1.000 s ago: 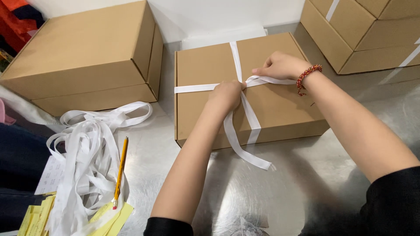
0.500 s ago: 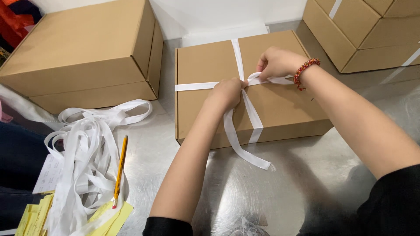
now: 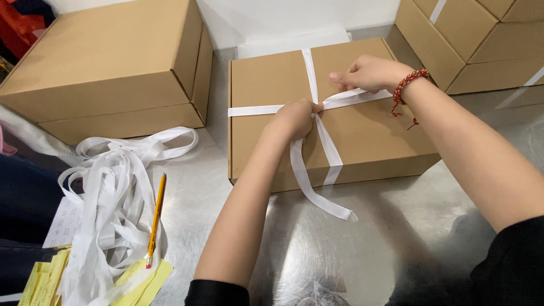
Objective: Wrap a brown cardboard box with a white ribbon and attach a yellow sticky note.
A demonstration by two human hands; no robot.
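Resting in the middle of the metal bench (image 3: 396,226), the flat brown cardboard box (image 3: 362,141) is lying with a white ribbon (image 3: 309,73) running across its lid both ways, the two bands crossing near the centre. The left hand (image 3: 296,117) is sitting right on that crossing, its fingers curled closed and pinching the ribbon where the bands meet. From under it a loose end of ribbon (image 3: 317,190) is trailing down over the front wall of the box and lying out on the bench. The right hand (image 3: 368,73) is lying on the lid just behind and to the right of the crossing, fingers bent and partly closed over the band that is running toward the right edge; how tightly it is gripping is hard to tell. A red beaded bracelet (image 3: 407,85) is circling that wrist. To the left, a heap of loose white ribbon (image 3: 113,192) is sprawling over the bench, with a yellow pencil (image 3: 156,218) lying across it and yellow paper slips (image 3: 144,280) underneath its near end. A larger closed cardboard box (image 3: 107,62) is standing at the back left, well apart from the tied one, and more stacked boxes (image 3: 470,39) are sitting at the back right.
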